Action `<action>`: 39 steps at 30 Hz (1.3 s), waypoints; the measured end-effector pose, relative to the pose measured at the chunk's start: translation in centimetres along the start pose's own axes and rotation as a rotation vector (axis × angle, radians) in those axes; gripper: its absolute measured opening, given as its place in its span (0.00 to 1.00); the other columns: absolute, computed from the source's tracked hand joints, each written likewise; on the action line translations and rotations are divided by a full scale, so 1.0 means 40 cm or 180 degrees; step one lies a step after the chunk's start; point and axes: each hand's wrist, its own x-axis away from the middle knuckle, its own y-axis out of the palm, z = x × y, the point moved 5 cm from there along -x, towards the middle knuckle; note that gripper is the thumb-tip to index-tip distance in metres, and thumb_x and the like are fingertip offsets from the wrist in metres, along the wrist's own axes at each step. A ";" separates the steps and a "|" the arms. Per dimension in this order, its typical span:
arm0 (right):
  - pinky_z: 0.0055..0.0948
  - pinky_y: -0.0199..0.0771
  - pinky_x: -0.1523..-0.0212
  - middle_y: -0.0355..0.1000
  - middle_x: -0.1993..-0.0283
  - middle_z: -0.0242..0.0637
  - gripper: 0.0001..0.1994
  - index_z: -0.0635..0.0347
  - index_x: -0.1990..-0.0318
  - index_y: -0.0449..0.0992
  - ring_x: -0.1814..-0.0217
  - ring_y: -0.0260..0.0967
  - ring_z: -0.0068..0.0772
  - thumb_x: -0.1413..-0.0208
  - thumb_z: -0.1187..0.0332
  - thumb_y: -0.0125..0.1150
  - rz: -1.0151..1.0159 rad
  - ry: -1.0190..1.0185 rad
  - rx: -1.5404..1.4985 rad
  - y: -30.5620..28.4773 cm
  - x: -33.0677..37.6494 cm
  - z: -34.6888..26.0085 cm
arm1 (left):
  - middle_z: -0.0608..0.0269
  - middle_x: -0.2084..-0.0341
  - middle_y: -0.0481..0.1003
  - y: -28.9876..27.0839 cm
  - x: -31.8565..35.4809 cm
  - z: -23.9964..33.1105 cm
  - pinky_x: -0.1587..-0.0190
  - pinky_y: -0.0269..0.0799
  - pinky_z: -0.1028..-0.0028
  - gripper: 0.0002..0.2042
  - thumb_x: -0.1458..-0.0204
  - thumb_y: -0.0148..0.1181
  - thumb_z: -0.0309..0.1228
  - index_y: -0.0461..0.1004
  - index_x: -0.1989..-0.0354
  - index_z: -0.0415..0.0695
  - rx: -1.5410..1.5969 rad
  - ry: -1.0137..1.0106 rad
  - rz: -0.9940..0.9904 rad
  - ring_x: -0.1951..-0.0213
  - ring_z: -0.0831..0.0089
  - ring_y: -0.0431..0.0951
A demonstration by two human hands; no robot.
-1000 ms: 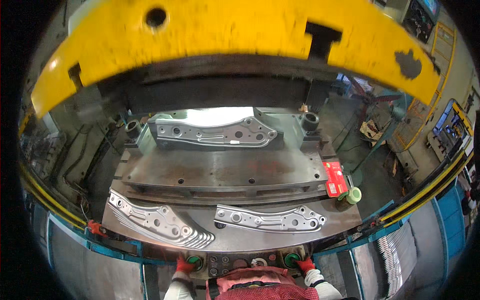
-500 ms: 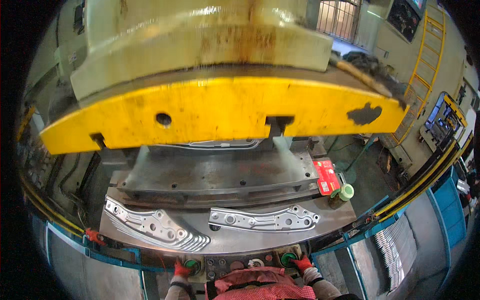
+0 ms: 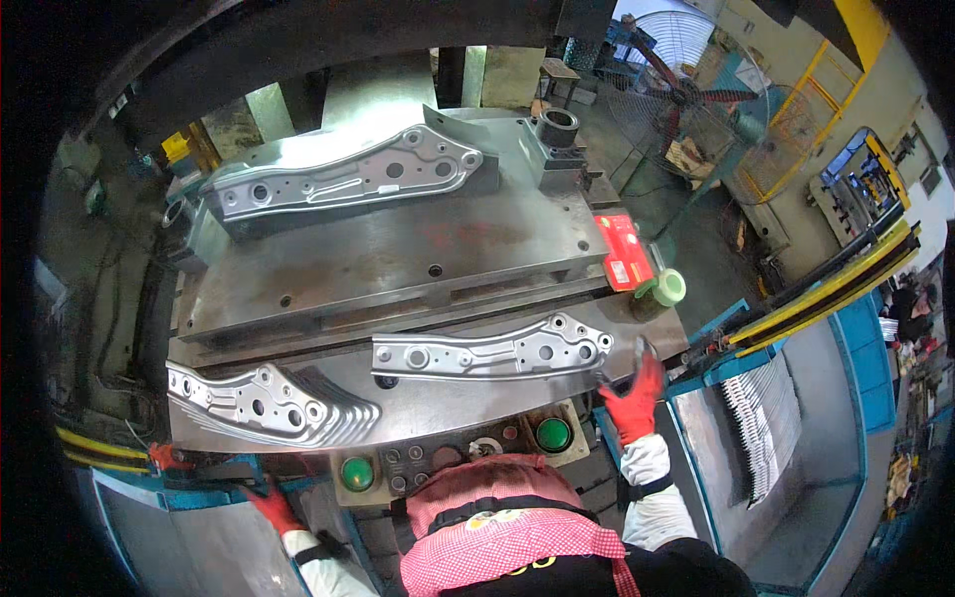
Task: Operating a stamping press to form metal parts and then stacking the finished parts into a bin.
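My right hand [image 3: 637, 406], in a red glove, is raised over the table's front edge with its fingers spread and nothing in them. It is just beside the right end of a single stamped metal bracket [image 3: 487, 353] lying on the steel table [image 3: 477, 403]. Lower left, my left hand [image 3: 275, 507], also gloved in red, hangs apart from everything with fingers spread. A stack of like brackets [image 3: 264, 403] lies at the table's front left. Another bracket [image 3: 348, 179] rests on the die [image 3: 398, 249] farther back.
Between my arms is a control panel [image 3: 428, 468] with a left green button [image 3: 357, 475] and a right green button [image 3: 553, 434]. A red box [image 3: 622, 254] and a green-lidded bottle [image 3: 662, 291] stand at right. A blue-framed bin [image 3: 846, 468] holds stacked parts; a fan [image 3: 686, 95] stands behind.
Both hands have left the green buttons, the left outward and the right up beside the single bracket. The yellow press ram has gone from over the die, baring the bracket there.
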 end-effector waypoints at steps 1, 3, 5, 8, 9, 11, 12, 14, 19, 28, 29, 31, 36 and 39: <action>0.46 0.38 0.35 0.48 0.36 0.50 0.47 0.63 0.39 0.50 0.33 0.41 0.52 0.66 0.53 0.68 -0.0290 -0.0358 0.0160 0.012 -0.024 -0.051 | 0.47 0.39 0.52 -0.002 0.016 0.232 0.37 0.46 0.64 0.36 0.51 0.58 0.37 0.46 0.37 0.38 -0.0032 0.0512 0.0248 0.39 0.57 0.53; 0.50 0.36 0.35 0.47 0.36 0.47 0.53 0.57 0.37 0.48 0.33 0.40 0.54 0.71 0.45 0.67 -0.1057 -0.1071 0.0423 0.086 -0.066 -0.166 | 0.48 0.38 0.50 -0.049 0.015 0.519 0.36 0.43 0.65 0.37 0.52 0.60 0.36 0.47 0.38 0.37 -0.0485 0.1310 0.0688 0.38 0.58 0.50; 0.54 0.32 0.36 0.46 0.35 0.47 0.55 0.53 0.36 0.46 0.33 0.39 0.55 0.74 0.42 0.67 -0.1857 -0.1905 0.0514 0.119 -0.096 -0.332 | 0.50 0.37 0.47 -0.030 -0.030 0.645 0.35 0.38 0.66 0.38 0.55 0.61 0.33 0.47 0.38 0.37 -0.0723 0.1607 0.0591 0.35 0.60 0.44; 0.55 0.29 0.35 0.46 0.35 0.49 0.56 0.50 0.35 0.44 0.32 0.38 0.54 0.75 0.40 0.66 -0.2029 -0.2539 0.0850 0.214 -0.110 -0.412 | 0.51 0.39 0.52 0.084 -0.012 0.969 0.36 0.39 0.63 0.36 0.57 0.61 0.38 0.52 0.39 0.39 -0.1065 0.3123 0.0259 0.36 0.58 0.47; 0.55 0.30 0.35 0.47 0.35 0.49 0.57 0.51 0.36 0.45 0.33 0.40 0.54 0.75 0.40 0.67 -0.2114 -0.2479 0.0884 0.265 -0.122 -0.374 | 0.52 0.44 0.59 0.144 0.034 1.144 0.37 0.42 0.61 0.33 0.59 0.62 0.41 0.60 0.44 0.41 -0.0899 0.3562 0.0104 0.39 0.56 0.53; 0.55 0.32 0.36 0.47 0.35 0.49 0.58 0.50 0.36 0.45 0.33 0.42 0.55 0.77 0.39 0.67 -0.2327 -0.2501 0.0813 0.296 -0.138 -0.389 | 0.53 0.47 0.62 0.210 0.078 1.302 0.38 0.44 0.59 0.30 0.61 0.61 0.43 0.64 0.48 0.43 -0.0959 0.4142 -0.0239 0.41 0.56 0.57; 0.55 0.32 0.36 0.47 0.35 0.49 0.58 0.50 0.36 0.45 0.33 0.42 0.55 0.78 0.38 0.67 -0.2288 -0.2521 0.0837 0.301 -0.142 -0.392 | 0.53 0.47 0.62 0.277 0.076 1.344 0.38 0.44 0.58 0.31 0.62 0.61 0.44 0.64 0.47 0.44 -0.1258 0.4388 -0.0435 0.42 0.57 0.58; 0.55 0.33 0.36 0.47 0.35 0.49 0.59 0.50 0.36 0.45 0.34 0.42 0.55 0.79 0.38 0.67 -0.2238 -0.2536 0.0863 0.299 -0.133 -0.396 | 0.53 0.46 0.62 0.402 0.082 1.424 0.38 0.43 0.57 0.30 0.59 0.59 0.44 0.63 0.46 0.46 -0.1534 0.4842 -0.0322 0.42 0.58 0.58; 0.54 0.33 0.36 0.48 0.35 0.48 0.59 0.48 0.35 0.45 0.34 0.44 0.54 0.80 0.35 0.66 -0.2209 -0.2591 0.0863 0.314 -0.144 -0.393 | 0.57 0.56 0.71 0.699 0.025 1.555 0.48 0.61 0.62 0.20 0.54 0.52 0.36 0.65 0.50 0.52 -0.2662 0.4371 -0.1093 0.54 0.58 0.70; 0.51 0.29 0.34 0.49 0.36 0.51 0.59 0.52 0.36 0.46 0.33 0.40 0.54 0.79 0.34 0.64 -0.2207 -0.2459 0.0681 0.302 -0.139 -0.387 | 0.61 0.64 0.71 0.380 0.075 1.509 0.52 0.64 0.64 0.20 0.60 0.50 0.22 0.67 0.53 0.49 -0.2088 0.5228 -0.0596 0.58 0.63 0.71; 0.51 0.30 0.34 0.49 0.36 0.51 0.59 0.52 0.36 0.47 0.33 0.40 0.54 0.79 0.34 0.64 -0.2245 -0.2491 0.0617 0.311 -0.131 -0.386 | 0.61 0.64 0.71 0.317 0.046 1.452 0.47 0.61 0.64 0.21 0.61 0.50 0.22 0.67 0.54 0.48 -0.2158 0.5144 -0.0740 0.58 0.63 0.71; 0.50 0.30 0.34 0.49 0.37 0.51 0.59 0.53 0.36 0.48 0.33 0.41 0.54 0.80 0.34 0.65 -0.2237 -0.2445 0.0576 0.306 -0.132 -0.382 | 0.61 0.64 0.71 0.216 0.009 1.364 0.44 0.59 0.64 0.20 0.61 0.50 0.22 0.68 0.55 0.48 -0.2310 0.5063 -0.1042 0.57 0.63 0.71; 0.50 0.31 0.34 0.50 0.37 0.51 0.58 0.55 0.38 0.51 0.34 0.41 0.54 0.81 0.35 0.66 -0.2268 -0.2447 0.0573 0.301 -0.135 -0.399 | 0.64 0.61 0.71 0.035 -0.059 1.109 0.43 0.56 0.65 0.20 0.62 0.51 0.21 0.69 0.56 0.51 -0.3366 0.4168 -0.1160 0.56 0.64 0.70; 0.49 0.31 0.34 0.50 0.37 0.51 0.58 0.58 0.39 0.52 0.33 0.41 0.53 0.81 0.36 0.67 -0.2306 -0.2396 0.0581 0.295 -0.135 -0.414 | 0.64 0.62 0.71 0.003 -0.104 0.982 0.42 0.55 0.65 0.21 0.62 0.51 0.20 0.68 0.56 0.52 -0.3179 0.4009 -0.1268 0.56 0.65 0.70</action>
